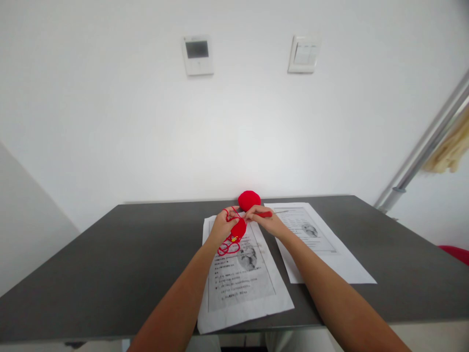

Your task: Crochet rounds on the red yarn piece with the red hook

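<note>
My left hand (221, 227) pinches a small round piece of red crochet work (239, 229), with red yarn looped over its fingers. A little yellow marker (233, 239) sits at the lower edge of the piece. Loose red yarn (227, 249) curls below it over a printed sheet (234, 305). In my right hand (269, 222) is a crochet hook (264, 214) with a red handle, its thin metal end sticking out to the right. The other end meets the crochet work, partly hidden by the fingers. Just behind both hands rests a red yarn ball (249, 199).
A second printed sheet (344, 266) lies to the right, partly under my right forearm. Both sheets are on a dark grey table (91, 274) that reaches the white wall. A metal pole (421, 159) stands at the right, and something red (456, 254) shows beyond the table's right edge.
</note>
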Demonstrator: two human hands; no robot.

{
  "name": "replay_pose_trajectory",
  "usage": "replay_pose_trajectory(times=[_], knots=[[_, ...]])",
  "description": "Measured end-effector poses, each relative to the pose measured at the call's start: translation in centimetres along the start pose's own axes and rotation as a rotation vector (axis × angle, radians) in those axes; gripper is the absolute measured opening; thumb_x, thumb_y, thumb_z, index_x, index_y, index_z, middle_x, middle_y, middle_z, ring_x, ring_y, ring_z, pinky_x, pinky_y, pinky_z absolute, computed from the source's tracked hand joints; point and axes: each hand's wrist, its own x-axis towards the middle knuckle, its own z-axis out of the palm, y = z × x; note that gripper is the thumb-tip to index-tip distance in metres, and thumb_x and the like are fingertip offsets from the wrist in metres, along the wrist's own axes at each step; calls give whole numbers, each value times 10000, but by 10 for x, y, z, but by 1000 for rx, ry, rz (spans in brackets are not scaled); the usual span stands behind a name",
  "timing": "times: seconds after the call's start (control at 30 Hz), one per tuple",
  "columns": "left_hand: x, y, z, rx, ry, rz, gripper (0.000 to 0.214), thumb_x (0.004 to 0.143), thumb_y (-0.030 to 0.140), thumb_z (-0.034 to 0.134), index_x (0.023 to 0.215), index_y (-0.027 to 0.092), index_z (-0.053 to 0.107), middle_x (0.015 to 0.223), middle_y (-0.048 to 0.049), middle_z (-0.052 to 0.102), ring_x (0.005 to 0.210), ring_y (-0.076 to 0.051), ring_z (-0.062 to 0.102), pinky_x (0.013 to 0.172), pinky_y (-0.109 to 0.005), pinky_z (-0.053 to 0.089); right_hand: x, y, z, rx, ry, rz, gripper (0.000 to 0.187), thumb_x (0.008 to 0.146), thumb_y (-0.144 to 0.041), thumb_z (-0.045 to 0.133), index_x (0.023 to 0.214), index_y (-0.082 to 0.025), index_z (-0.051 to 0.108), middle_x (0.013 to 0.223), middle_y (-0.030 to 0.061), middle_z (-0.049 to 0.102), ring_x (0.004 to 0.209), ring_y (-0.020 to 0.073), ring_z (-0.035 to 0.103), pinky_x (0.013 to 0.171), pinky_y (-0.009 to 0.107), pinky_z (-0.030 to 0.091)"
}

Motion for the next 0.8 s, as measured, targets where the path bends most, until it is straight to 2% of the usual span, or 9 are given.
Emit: replay_pose_trajectory(times=[0.2,0.37,0.53,0.8], knots=[[-1,-1,0,47,52,18,365,632,77,693,989,141,657,674,37,610,639,-118,592,653,-239,472,-1,1,5,-160,15,-74,167,855,-295,599,741,-196,672,773,28,693,766,192,639,752,332,497],[-2,0,0,95,93,33,352,635,55,663,974,148,654,649,47,597,589,-110,573,595,-225,453,-2,9,11,-282,13,-177,194,896,-323,564,770,-205,651,785,36,677,764,193,625,742,328,497],[-3,5,1,158,139,64,307,630,41,648,905,177,658,617,50,596,578,-116,567,578,-224,439,-4,11,18,-379,-18,-302,196,937,-342,514,856,-225,649,883,72,692,840,205,639,828,361,521],[-4,8,1,242,215,129,293,636,38,636,874,208,657,636,44,617,649,-141,591,688,-262,460,-5,15,22,-454,-15,-418,181,959,-317,481,955,-237,643,1019,119,703,991,236,654,930,425,530]])
